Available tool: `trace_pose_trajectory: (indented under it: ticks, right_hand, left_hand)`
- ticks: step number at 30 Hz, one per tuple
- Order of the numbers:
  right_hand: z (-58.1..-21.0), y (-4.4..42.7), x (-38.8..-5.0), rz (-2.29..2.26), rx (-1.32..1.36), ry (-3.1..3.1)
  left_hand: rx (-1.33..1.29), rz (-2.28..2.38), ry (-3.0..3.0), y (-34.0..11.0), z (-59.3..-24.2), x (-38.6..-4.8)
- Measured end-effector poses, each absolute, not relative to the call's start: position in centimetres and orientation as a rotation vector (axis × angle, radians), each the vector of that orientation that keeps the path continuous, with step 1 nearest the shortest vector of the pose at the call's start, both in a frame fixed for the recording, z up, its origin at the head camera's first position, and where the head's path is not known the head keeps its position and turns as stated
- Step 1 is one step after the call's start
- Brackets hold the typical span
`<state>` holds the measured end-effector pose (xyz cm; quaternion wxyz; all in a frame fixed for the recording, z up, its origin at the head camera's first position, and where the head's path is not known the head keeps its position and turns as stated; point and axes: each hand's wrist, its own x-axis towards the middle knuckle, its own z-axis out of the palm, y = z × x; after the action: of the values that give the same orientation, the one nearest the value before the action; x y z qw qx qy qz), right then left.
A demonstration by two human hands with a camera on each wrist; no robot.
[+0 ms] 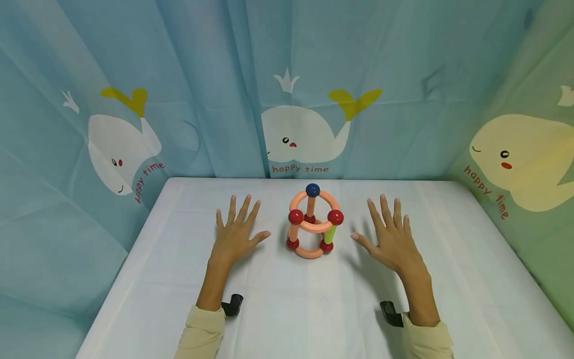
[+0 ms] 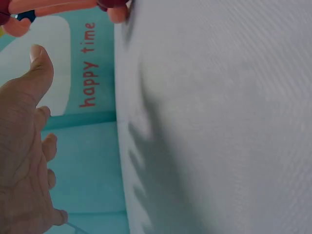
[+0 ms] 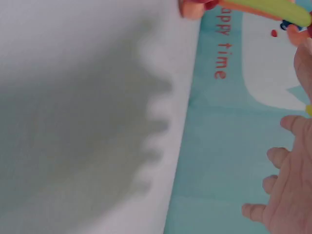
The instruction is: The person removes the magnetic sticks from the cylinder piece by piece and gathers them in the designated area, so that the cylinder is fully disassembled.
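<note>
Standing betw. L hand (image 1: 234, 240) & R hand (image 1: 395, 244), both empty, fingers spread: rod frame (image 1: 316, 228). Prob. light, stiff; ball joints (image 1: 296, 217) may pop; grip uprights (image 1: 330, 235).

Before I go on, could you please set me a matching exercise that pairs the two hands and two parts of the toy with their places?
Things:
1. green rod
2. right hand
3. blue ball
4. left hand

Places:
A. at the upper back of the toy
B. left of the toy, not touching it
C. between two red balls
D. right of the toy, not touching it

Pairs: 1-C, 2-D, 3-A, 4-B
</note>
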<state>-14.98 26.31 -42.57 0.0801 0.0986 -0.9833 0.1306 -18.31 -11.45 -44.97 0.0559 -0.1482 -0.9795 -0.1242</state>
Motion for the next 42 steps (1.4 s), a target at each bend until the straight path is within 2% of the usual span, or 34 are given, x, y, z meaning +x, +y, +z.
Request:
trace_pose_trajectory:
  ticks: [10, 16, 22, 30, 42]
  right_hand:
    - [-40.9, 24.1, -15.1, 0.984, 0.497, -2.712]
    - [-40.8, 23.3, -15.5, 1.262, 0.566, -2.602]
    - [-41.3, 22.8, -15.9, 1.548, 0.648, -2.5]
    - [-42.3, 21.9, -16.1, 1.758, 0.675, -2.402]
    - [-42.7, 21.6, -16.3, 1.776, 0.662, -2.326]
  left_hand:
    - [-0.534, -0.449, -2.658, -9.2, -41.8, -16.9]
    - [-0.771, -0.548, -2.316, -5.8, -40.0, -15.1]
    - [-0.949, -0.531, -2.225, -2.1, -40.7, -14.4]
    - [-0.842, -0.57, -2.219, 0.7, -42.4, -14.6]
    - [-0.812, -0.598, -2.237, 1.1, -43.2, -14.9]
